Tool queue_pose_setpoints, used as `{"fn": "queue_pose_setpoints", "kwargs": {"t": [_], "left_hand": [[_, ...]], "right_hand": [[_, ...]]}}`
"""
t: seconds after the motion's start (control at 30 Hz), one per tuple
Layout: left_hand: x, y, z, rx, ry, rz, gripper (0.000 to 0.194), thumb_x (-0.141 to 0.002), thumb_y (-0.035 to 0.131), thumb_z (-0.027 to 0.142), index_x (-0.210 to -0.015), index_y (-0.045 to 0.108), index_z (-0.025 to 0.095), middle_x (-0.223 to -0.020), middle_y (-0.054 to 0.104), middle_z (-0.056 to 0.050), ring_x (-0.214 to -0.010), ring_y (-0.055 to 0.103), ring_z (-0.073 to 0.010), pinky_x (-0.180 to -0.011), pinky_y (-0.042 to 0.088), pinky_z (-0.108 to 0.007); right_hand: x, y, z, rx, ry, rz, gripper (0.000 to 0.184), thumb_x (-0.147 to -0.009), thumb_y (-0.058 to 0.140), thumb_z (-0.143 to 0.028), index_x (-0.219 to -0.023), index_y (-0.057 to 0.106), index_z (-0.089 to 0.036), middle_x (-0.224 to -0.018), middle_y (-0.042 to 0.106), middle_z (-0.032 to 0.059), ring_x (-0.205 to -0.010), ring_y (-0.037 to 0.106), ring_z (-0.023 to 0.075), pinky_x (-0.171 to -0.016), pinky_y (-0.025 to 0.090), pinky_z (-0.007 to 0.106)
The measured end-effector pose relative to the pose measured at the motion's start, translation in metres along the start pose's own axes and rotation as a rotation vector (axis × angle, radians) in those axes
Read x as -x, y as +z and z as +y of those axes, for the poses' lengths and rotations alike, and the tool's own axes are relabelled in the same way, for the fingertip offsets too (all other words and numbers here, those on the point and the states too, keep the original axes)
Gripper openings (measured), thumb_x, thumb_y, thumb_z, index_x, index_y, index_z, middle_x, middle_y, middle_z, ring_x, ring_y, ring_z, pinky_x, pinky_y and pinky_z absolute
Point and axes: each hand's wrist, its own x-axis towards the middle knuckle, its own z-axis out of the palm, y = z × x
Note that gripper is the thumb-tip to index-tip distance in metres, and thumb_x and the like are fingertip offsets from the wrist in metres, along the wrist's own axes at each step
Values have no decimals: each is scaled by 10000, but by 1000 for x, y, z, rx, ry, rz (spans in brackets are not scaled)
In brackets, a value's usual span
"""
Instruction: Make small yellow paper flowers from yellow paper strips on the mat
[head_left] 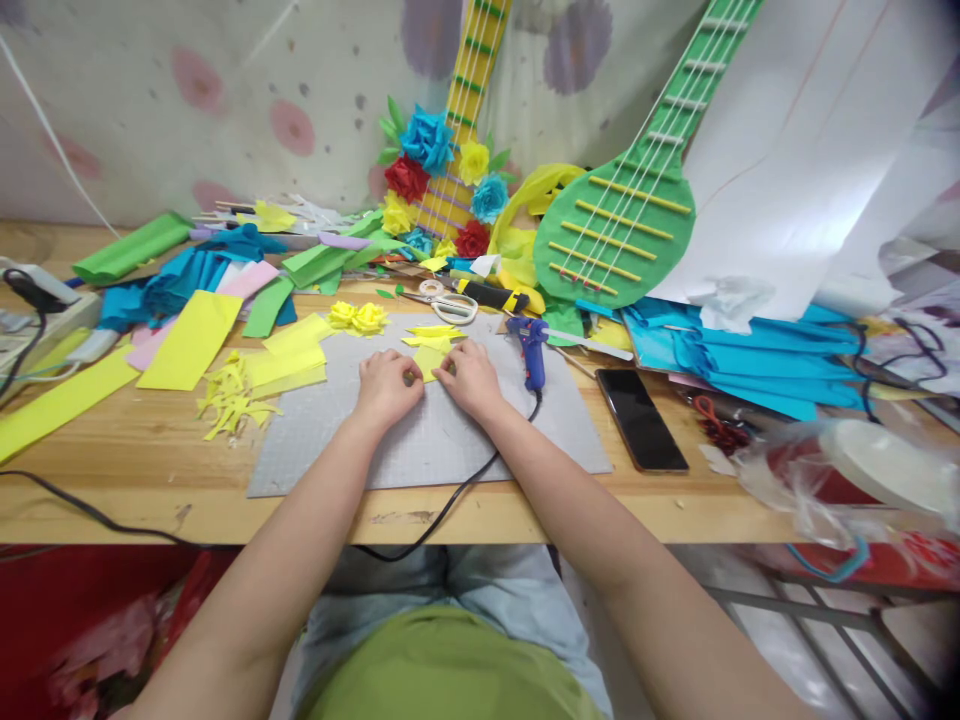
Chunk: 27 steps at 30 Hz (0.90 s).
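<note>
My left hand (pixel 390 388) and my right hand (pixel 471 376) meet over a grey cutting mat (pixel 315 450). Between them is a small piece of yellow crepe paper (pixel 428 360), its two sides pinched in my closed fingers. Just behind it lie more cut yellow strips (pixel 435 333). Two yellow paper flowers (pixel 358 318) rest beyond my left hand. To the right of my right hand, a blue glue gun (pixel 532 355) lies on the mat with a glue stick in its back, and its black cord passes under my right forearm.
White-handled scissors (pixel 456 308) lie behind the mat. Yellow scraps (pixel 236 395) and crepe sheets (pixel 191 340) cover the left side. A phone (pixel 641 420) lies right of the mat. A green paper instrument (pixel 615 230) and a flower-trimmed yellow one (pixel 457 150) lean at the back.
</note>
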Motion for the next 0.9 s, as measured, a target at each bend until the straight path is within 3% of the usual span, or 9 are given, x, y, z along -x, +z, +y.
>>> {"fn": "queue_pose_setpoints", "kwargs": {"t": [0.37,0.7,0.9], "left_hand": [[-3,8,3,-23,-6,70,187,-740,547,368,-703,646,214,-861,600,-60,-933,487,-248,-811,307,-391],[-3,9,3,7,13,43,175,-744,542,342,-782,689,254,-889,590,-56,-954,465,-247,-832,303,-398],[-3,9,3,1,1,36,169,-706,574,357,-793,687,266,-896,583,-52,-964,464,-251,-863,296,-404]], "right_hand": [[1,0,-2,76,-13,-4,131,-767,598,-304,-732,607,-178,-927,543,72,-942,457,216,-755,406,323],[4,-2,-4,159,-81,14,159,-810,525,-300,-784,601,-163,-946,543,90,-953,445,224,-760,405,324],[9,-8,-3,146,-77,32,227,-757,583,-344,-891,565,-163,-977,530,93,-960,432,234,-777,399,334]]}}
